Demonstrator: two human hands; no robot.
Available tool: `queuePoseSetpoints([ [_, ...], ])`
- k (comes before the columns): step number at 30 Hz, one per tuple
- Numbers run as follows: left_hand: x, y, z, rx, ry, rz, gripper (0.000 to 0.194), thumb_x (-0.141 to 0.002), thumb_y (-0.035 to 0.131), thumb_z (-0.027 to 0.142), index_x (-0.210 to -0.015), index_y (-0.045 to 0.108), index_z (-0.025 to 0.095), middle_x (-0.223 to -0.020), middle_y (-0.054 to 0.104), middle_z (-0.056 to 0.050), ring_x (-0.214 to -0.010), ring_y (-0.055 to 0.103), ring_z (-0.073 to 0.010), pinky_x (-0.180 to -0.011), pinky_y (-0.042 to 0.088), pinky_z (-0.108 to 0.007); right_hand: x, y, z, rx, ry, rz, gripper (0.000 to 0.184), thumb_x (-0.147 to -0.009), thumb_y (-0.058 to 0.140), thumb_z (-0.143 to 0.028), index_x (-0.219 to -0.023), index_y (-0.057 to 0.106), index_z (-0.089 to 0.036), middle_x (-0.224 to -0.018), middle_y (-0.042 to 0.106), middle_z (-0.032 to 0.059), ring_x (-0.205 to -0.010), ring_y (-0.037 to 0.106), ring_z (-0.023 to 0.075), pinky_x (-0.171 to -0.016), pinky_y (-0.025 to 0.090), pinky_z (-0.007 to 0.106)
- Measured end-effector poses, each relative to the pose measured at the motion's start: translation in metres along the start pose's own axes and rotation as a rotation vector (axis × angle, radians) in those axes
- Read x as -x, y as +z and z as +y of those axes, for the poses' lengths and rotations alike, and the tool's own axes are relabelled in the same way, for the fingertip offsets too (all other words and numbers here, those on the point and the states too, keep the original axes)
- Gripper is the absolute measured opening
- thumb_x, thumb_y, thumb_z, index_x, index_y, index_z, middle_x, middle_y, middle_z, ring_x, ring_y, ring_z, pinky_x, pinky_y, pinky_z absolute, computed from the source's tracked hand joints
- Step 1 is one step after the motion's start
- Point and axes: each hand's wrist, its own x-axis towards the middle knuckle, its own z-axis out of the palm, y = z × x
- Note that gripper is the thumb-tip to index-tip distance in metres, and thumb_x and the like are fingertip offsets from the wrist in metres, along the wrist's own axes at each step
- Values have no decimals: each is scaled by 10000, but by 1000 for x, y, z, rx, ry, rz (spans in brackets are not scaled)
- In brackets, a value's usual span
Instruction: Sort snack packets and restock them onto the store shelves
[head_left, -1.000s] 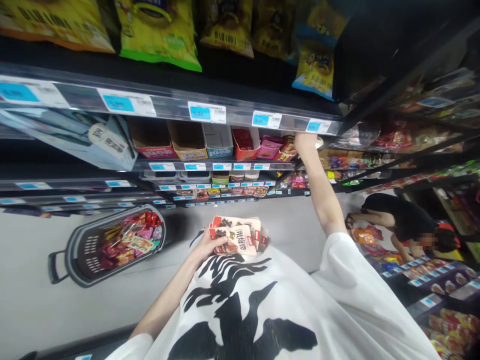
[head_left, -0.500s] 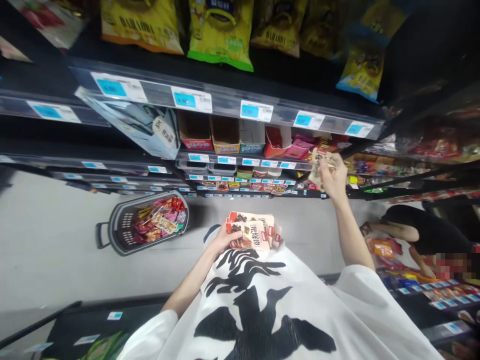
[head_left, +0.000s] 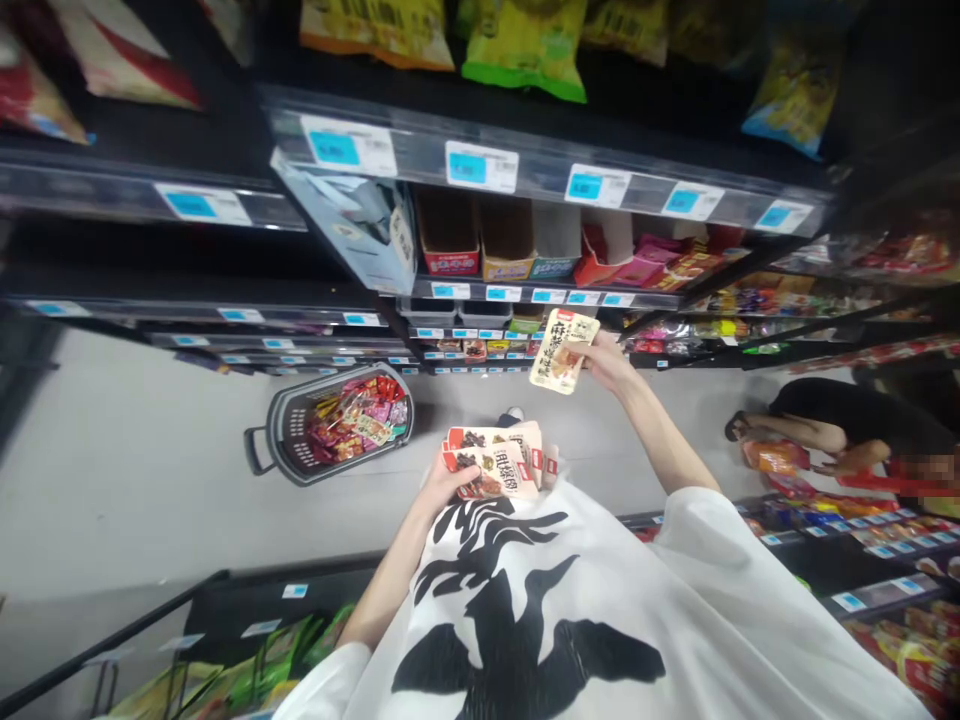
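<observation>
My left hand [head_left: 442,482] is closed on a stack of cream snack packets [head_left: 495,462] with red labels, held against my white shirt. My right hand [head_left: 606,360] grips a single cream snack packet [head_left: 562,350] in the air, a little above and right of the stack and in front of the shelves. The shelf of open cardboard display boxes [head_left: 525,235] lies behind that packet.
A grey shopping basket [head_left: 300,460] full of colourful packets stands on the floor to the left. Yellow and green chip bags [head_left: 525,45] hang on the top shelf. Another person [head_left: 847,425] crouches by low shelves of goods at the right.
My right hand came out of the shelf holding one packet and carried it down and left toward the stack. The view shifted right; my left hand kept its stack still.
</observation>
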Motion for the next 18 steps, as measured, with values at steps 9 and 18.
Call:
queuePoseSetpoints([
  [9,31,-32,-2,108,53,85,650,-503,964,382,-1076,753,159,-1020,821,-103,-920,785,-301,-880,636,-414,4,18,108,138,172,142,647,-449,990,-435,-950,635,-230,-855,780,5,-783,747,220,-702,610,328],
  [18,40,-25,-27,194,81,181,652,-498,973,409,-1056,722,183,-966,807,-68,-887,775,-272,-856,627,-382,-22,34,158,684,129,-60,281,-699,831,-340,-842,624,-214,-946,768,73,-961,729,270,-939,590,435],
])
